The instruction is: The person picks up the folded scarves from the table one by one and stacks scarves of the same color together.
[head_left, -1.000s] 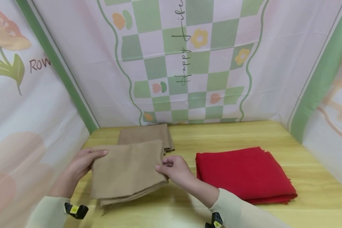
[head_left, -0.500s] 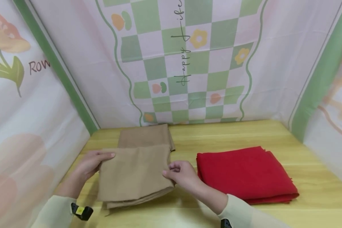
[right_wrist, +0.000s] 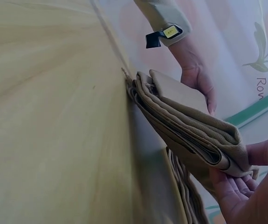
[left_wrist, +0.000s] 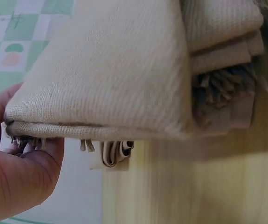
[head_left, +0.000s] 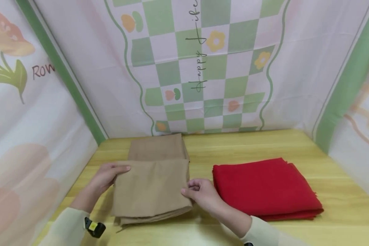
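A folded tan scarf [head_left: 152,188] with fringe on its ends is held up off the table between both hands. My left hand [head_left: 109,176] grips its upper left corner, thumb on top and fingers underneath. On the opposite side my right hand [head_left: 203,194] pinches the right edge. In the right wrist view the stacked folds of the scarf [right_wrist: 189,126] show edge-on, tilted. Behind it lies a folded brown cloth [head_left: 155,147], its front part hidden by the scarf. The fringe [left_wrist: 224,84] hangs among the layers in the left wrist view.
A folded red cloth [head_left: 264,189] with a ragged edge lies to the right of my right hand. Everything is on a wood-grain table [head_left: 233,145]. Printed fabric walls [head_left: 203,68] stand at the back and on both sides.
Both hands have carried the tan scarf rightward and slightly down, toward the table in front of the brown cloth. The grip of each hand looks the same. The red cloth stays put.
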The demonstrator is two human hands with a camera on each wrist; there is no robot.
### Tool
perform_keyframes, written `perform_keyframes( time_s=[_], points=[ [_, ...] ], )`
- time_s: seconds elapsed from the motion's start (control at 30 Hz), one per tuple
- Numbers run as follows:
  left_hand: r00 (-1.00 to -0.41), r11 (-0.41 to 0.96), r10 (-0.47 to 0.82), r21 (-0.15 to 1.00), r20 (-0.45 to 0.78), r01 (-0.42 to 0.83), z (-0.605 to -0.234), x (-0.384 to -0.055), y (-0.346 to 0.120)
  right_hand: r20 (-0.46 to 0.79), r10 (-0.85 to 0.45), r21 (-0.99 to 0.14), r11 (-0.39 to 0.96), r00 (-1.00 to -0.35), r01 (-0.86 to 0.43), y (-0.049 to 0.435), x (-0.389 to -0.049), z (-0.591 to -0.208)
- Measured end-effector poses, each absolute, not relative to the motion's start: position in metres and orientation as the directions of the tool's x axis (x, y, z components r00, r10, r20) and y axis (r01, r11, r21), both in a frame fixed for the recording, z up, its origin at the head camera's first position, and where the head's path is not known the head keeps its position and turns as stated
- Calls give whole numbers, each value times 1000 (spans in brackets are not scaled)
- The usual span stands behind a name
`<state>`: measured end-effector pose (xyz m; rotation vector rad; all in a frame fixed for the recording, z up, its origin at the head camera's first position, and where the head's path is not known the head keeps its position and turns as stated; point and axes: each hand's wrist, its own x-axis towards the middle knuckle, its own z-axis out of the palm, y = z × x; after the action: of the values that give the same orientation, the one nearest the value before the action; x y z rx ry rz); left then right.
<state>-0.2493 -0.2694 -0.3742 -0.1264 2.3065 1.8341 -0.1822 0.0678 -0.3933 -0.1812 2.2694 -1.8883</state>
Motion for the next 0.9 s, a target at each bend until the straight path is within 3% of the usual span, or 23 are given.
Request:
perform_keyframes(
  time_s=[0.9],
  points=[
    [-976,262,43,945,-214,-196,-389,-257,-260,-98,-181,-980,186,-979,63,69,-179,-410]
  ],
)
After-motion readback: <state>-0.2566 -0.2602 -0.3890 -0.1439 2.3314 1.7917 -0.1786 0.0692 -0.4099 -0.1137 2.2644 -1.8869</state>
